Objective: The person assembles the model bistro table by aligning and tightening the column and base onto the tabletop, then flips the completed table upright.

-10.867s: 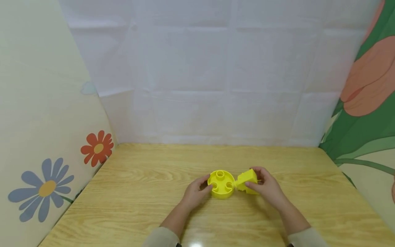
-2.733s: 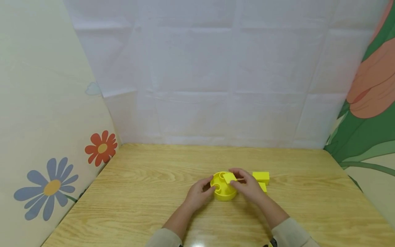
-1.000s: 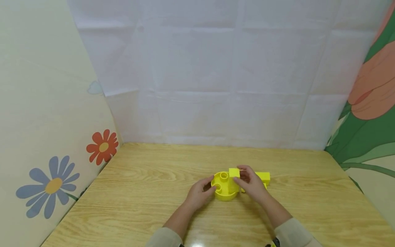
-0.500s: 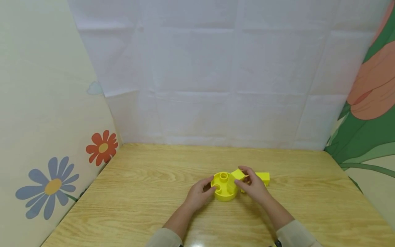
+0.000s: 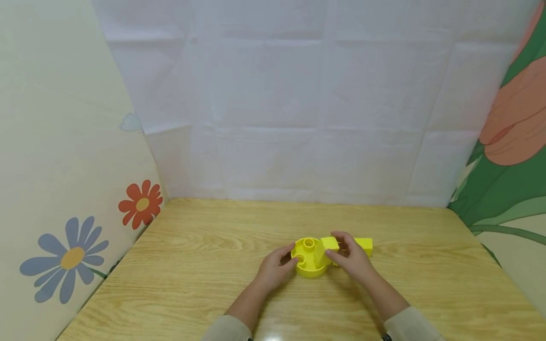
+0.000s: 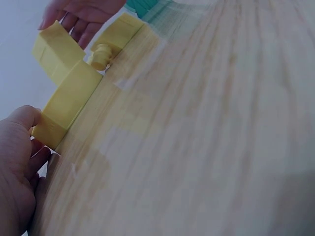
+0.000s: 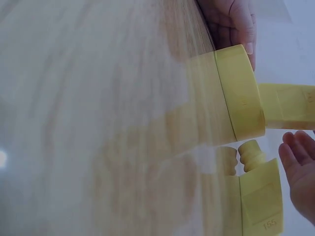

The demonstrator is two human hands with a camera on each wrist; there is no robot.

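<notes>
A round, shallow yellow plastic base (image 5: 311, 273) sits on the table, with raised round sockets inside. My left hand (image 5: 274, 268) pinches its left rim, thumb on the inner side. A blocky yellow leg (image 5: 329, 243) stands over the right part of the base, leaning to the right; its lower end is down at the socket there, which it hides. My right hand (image 5: 353, 256) grips this leg near its top between thumb and fingers. Behind the right hand lies another yellow leg (image 5: 364, 245). In the right wrist view, a lying leg (image 7: 263, 196) shows a ridged peg (image 7: 251, 153).
The wood-grain table (image 5: 213, 232) reaches back to a creased white sheet (image 5: 256, 94). Flower-patterned panels (image 5: 64, 156) border it at the left, with another patterned panel (image 5: 512, 199) at the right.
Earlier, the right hand held a leg beside the base; later one was over the right socket. In the last second its top has turned and tipped right. The left hand stays on the rim.
</notes>
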